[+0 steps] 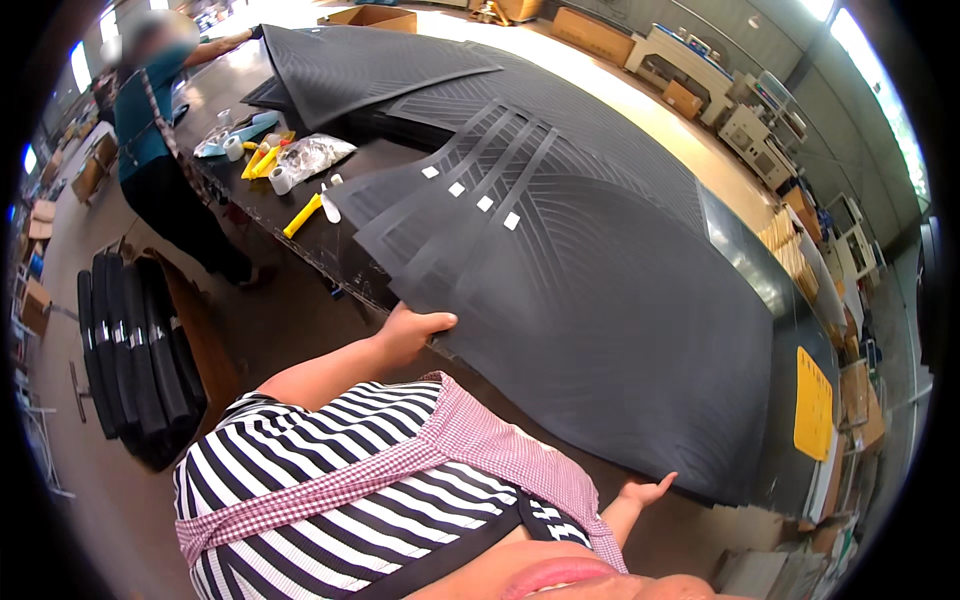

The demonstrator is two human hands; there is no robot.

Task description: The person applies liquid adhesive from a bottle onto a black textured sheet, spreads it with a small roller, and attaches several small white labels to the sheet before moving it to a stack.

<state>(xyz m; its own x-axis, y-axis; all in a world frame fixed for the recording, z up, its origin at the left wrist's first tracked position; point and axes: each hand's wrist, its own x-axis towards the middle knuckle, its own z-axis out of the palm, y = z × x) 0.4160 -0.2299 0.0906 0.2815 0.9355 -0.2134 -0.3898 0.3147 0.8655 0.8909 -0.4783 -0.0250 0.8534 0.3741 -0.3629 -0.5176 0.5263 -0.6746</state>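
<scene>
A large black rubber-like mat with curved ridged patterns lies in front of me, its near edge over the table's edge. My left hand is closed on the mat's near left edge, thumb outside and fingers partly hidden. At the near right corner, my right hand holds the edge, its thumb stretched out and its other fingers mostly hidden. Several small white square labels sit in a row near slotted strips on the mat. More patterned black mats lie beneath and beyond it.
At the far left, a person holds the corner of another black mat. Yellow-handled tools, a clear plastic bag and tape rolls lie on the dark table. Rolled black mats stand at left; a yellow card lies right.
</scene>
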